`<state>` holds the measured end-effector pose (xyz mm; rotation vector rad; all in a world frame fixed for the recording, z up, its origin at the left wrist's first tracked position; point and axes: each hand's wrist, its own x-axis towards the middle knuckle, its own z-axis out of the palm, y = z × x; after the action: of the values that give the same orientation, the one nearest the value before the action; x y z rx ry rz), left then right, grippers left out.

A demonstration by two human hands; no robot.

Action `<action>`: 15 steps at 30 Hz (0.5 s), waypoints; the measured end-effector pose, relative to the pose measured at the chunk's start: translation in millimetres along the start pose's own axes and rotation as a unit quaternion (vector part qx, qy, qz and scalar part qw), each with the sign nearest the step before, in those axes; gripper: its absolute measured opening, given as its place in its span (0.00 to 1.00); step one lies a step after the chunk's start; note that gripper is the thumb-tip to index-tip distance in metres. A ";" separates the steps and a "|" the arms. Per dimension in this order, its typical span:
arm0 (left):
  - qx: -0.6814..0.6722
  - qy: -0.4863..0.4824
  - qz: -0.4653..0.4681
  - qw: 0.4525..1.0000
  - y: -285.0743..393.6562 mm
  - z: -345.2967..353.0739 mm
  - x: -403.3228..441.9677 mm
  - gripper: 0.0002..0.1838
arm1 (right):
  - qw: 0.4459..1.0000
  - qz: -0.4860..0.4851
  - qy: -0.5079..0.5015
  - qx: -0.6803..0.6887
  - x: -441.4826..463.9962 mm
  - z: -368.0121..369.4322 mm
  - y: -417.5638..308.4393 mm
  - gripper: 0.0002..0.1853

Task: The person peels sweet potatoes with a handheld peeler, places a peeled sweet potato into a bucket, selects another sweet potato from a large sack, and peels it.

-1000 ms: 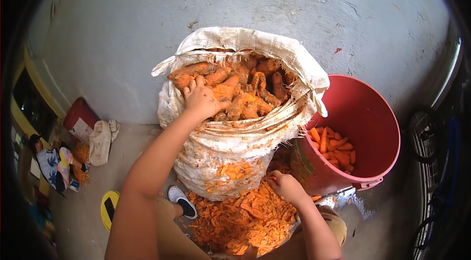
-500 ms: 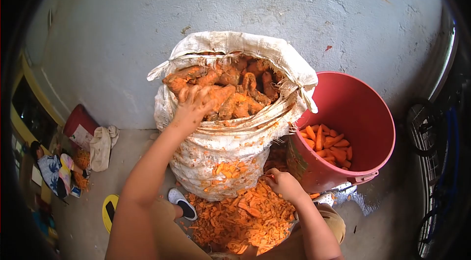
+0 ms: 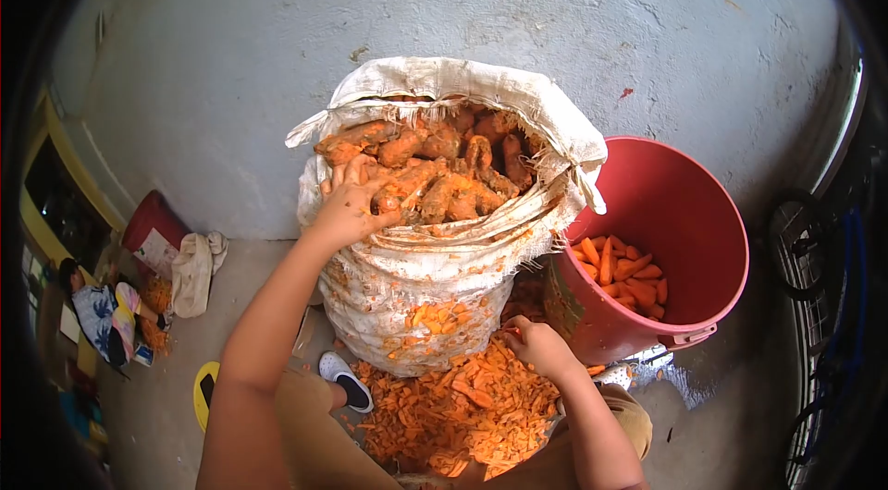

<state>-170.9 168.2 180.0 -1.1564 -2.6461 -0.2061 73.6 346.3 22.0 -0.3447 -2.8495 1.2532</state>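
A white woven sack (image 3: 407, 268), its rim rolled back, is heaped with unpeeled carrots (image 3: 444, 143) smeared with dirt. My left hand (image 3: 350, 208) is at the sack's near left rim, fingers apart and thumb out, against the end of a carrot (image 3: 412, 183) on top of the heap. Low in front of the sack, my right hand (image 3: 536, 349) is closed in a pinch. A small red bit shows at its fingertips, but what it holds is mostly hidden. Below lies a pile of orange carrot peelings (image 3: 462, 407).
A red bucket (image 3: 708, 240) with peeled carrots (image 3: 629, 277) inside stands right of the sack. Behind is a grey wall (image 3: 277, 46). At left are another person (image 3: 97, 314), a tilted red bucket (image 3: 153, 229), a pale cloth (image 3: 194, 275) and a yellow object (image 3: 202, 398).
My left hand has drawn back slightly left and down across the carrots, its fingers spreading off the carrot it covered. My right hand stays nearly where it was. The view has shifted slightly.
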 end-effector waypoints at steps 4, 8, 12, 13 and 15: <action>0.035 0.000 0.005 0.999 8.8 -0.7 0.9 0.31 | 1.000 0.007 -0.004 0.001 -1.8 -4.2 -3.0 0.14; 0.047 0.043 0.045 0.997 10.3 1.7 -10.3 0.27 | 1.000 0.004 0.001 0.013 -3.0 -4.7 -2.6 0.14; 0.098 0.049 0.051 0.993 21.3 -0.7 -22.5 0.23 | 1.000 0.005 -0.001 0.007 -2.7 -2.9 -1.8 0.13; 0.122 0.046 0.048 0.990 22.4 -0.5 -23.8 0.22 | 1.000 0.008 -0.003 0.006 -2.7 -2.6 -1.7 0.13; 0.140 0.057 0.065 0.986 22.1 0.0 -23.3 0.20 | 1.000 0.008 -0.002 0.005 -2.9 -2.7 -1.9 0.13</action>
<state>-139.3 166.8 174.2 -1.1790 -2.3950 0.1176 76.4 346.4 25.4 -0.3670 -2.8483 1.2733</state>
